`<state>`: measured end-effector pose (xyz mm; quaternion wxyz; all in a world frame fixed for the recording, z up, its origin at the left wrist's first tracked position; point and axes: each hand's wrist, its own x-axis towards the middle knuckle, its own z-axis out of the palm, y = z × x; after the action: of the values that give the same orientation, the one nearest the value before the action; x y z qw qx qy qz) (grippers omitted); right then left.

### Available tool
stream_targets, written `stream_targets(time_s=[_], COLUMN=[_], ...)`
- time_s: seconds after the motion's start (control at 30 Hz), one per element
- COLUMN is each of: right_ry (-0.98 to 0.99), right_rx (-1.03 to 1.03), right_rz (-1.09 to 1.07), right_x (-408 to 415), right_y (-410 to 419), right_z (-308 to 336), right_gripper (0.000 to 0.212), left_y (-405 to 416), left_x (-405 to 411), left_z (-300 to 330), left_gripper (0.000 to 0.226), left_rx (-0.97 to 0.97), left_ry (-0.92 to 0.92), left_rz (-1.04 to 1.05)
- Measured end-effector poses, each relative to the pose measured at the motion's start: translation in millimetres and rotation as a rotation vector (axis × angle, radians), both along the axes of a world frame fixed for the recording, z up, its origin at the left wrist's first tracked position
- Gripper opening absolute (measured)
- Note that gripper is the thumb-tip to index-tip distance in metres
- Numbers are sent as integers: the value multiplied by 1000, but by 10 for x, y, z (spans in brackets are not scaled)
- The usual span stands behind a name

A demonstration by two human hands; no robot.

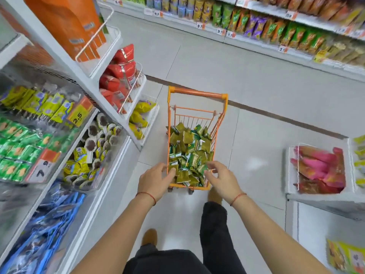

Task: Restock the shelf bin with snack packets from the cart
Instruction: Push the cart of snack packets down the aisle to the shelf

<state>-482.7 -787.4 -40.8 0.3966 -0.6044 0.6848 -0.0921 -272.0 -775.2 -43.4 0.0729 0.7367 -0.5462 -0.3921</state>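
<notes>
A small orange wire cart (197,94) stands on the floor in front of me, filled with several olive and green snack packets (189,149). Both my hands reach into its near end. My left hand (156,179) is at the near-left corner, its thumb touching the packets and its fingers loosely bent beside the rim. My right hand (221,177) hovers over the near-right packets with spread, slightly bent fingers. Neither hand plainly holds a packet. Clear shelf bins (59,139) on the left hold green, yellow and round brown packets.
White shelving on the left carries orange bags (65,26), red bags (120,76) and yellow bags (140,117) in wire racks. At the right stands a white unit with pink bags (320,169). A long snack shelf (276,28) lines the far side of the aisle.
</notes>
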Motion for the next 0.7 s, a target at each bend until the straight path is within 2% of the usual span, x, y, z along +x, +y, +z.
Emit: stream_targets(time_s=[0.17, 0.3, 0.43, 0.6, 0.7], right_ry=[68, 176, 297, 355, 409], right_rx=[41, 23, 62, -287, -358], right_rz=[291, 479, 520, 504, 606], right_x=[-303, -550, -812, -999, -1024], right_y=[-1154, -2009, -2611, -3185, -3515], right_z=[-174, -443, -884, -1178, -1345], right_gripper=[35, 34, 35, 54, 64], left_y=[-412, -514, -503, -459, -439], left_x=[-205, -367, -613, -912, -1130], left_z=[-364, -802, -1255, -1771, -2113], left_gripper=[55, 37, 41, 51, 56], left_rx=[122, 234, 308, 415, 505], left_ry=[20, 37, 63, 124, 218], left_rz=[335, 589, 771, 1063, 1257])
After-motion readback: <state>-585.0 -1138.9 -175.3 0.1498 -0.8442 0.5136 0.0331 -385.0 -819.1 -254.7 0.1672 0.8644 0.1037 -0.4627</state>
